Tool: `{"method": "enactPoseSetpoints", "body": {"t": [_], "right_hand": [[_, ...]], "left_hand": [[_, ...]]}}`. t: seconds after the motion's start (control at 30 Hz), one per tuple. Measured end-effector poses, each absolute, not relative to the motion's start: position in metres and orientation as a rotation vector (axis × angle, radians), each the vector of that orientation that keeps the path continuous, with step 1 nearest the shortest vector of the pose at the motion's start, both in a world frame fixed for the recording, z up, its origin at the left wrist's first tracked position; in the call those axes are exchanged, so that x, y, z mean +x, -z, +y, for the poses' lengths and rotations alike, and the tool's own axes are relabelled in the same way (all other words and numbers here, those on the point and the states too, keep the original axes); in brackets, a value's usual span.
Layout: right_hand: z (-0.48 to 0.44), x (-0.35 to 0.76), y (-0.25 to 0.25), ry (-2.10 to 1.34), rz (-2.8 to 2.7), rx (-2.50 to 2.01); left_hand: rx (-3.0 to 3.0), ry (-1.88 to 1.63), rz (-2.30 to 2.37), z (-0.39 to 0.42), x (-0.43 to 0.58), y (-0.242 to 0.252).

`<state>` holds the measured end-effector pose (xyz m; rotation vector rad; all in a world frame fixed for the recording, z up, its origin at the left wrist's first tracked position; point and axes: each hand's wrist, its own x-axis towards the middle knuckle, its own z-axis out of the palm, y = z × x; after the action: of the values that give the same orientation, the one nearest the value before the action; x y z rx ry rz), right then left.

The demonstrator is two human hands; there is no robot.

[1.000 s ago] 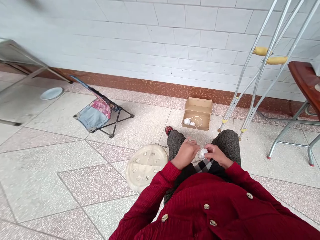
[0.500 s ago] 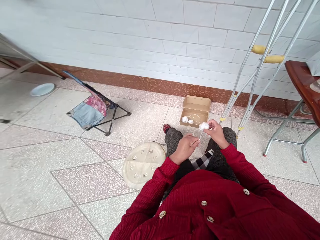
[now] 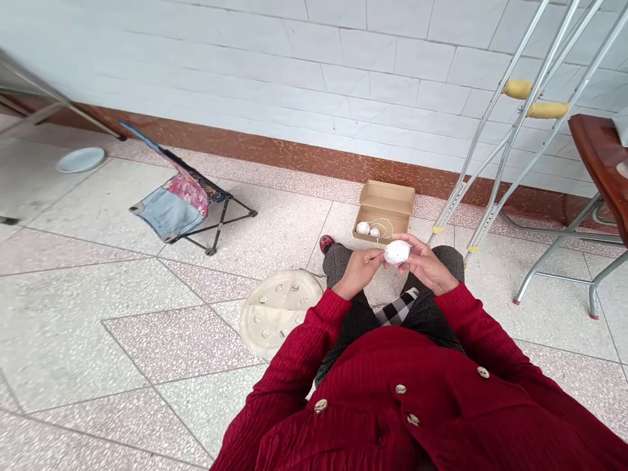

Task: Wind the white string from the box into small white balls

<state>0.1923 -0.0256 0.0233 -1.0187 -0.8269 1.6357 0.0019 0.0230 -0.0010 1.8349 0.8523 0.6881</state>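
I sit with my knees apart, in a red buttoned top. My right hand [image 3: 428,263] is closed round a small white ball of thread [image 3: 396,252], held over my lap. My left hand [image 3: 360,269] is pinched at the ball's left side, apparently on a thin strand that is too fine to make out. Just beyond my hands an open cardboard box [image 3: 384,210] lies on the floor with two small white balls and a loop of thread inside. A round cream tray [image 3: 277,313] with several small pieces on it sits on the floor beside my left knee.
A folded camp stool [image 3: 182,206] lies on the tiled floor at the left, with a white plate [image 3: 80,159] further left. Metal crutches [image 3: 510,118] lean on the white tiled wall at the right. A brown table [image 3: 597,163] with metal legs stands at the far right.
My right hand lifted the white ball from my lap, away from the left hand, then both hands came together again higher up. The camera view shifted slightly.
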Motion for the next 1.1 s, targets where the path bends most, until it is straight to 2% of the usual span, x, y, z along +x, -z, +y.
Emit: {"method": "enactPoseSetpoints", "body": {"t": [0.17, 0.3, 0.37, 0.43, 0.53, 0.63, 0.73, 0.8, 0.97, 1.03, 1.1], "right_hand": [[-0.003, 0.206, -0.001, -1.319, -0.748, -1.270], [-0.008, 0.202, 0.034, -1.066, -1.002, -1.522], [-0.021, 0.193, 0.046, -1.154, -1.108, -1.537], [-0.037, 0.183, 0.048, -1.387, -1.038, -1.464], [-0.057, 0.174, 0.032, -1.679, -0.802, -1.294], [-0.063, 0.173, 0.005, -1.780, -0.690, -1.132], [-0.052, 0.179, -0.013, -1.704, -0.697, -1.079], [-0.037, 0.188, -0.014, -1.534, -0.731, -1.129], [-0.014, 0.203, 0.018, -0.984, -1.017, -1.473], [-0.023, 0.199, 0.032, -1.048, -1.167, -1.545], [-0.040, 0.191, 0.038, -1.324, -1.172, -1.463]], "left_hand": [[2.066, -0.427, 0.810, -0.002, 0.003, 0.011], [2.346, -0.480, 0.763, 0.001, -0.001, 0.004], [2.459, -0.538, 0.753, 0.011, -0.004, -0.003], [2.517, -0.571, 0.744, 0.022, -0.009, -0.009], [2.433, -0.621, 0.745, 0.033, -0.013, -0.011], [2.135, -0.636, 0.771, 0.031, -0.009, -0.004], [1.872, -0.617, 0.844, 0.016, 0.001, 0.009], [1.849, -0.568, 0.853, 0.003, 0.006, 0.017], [2.104, -0.461, 0.772, -0.009, 0.002, 0.021], [2.197, -0.503, 0.782, -0.001, -0.004, 0.016], [2.244, -0.561, 0.809, 0.011, -0.010, 0.010]]}}
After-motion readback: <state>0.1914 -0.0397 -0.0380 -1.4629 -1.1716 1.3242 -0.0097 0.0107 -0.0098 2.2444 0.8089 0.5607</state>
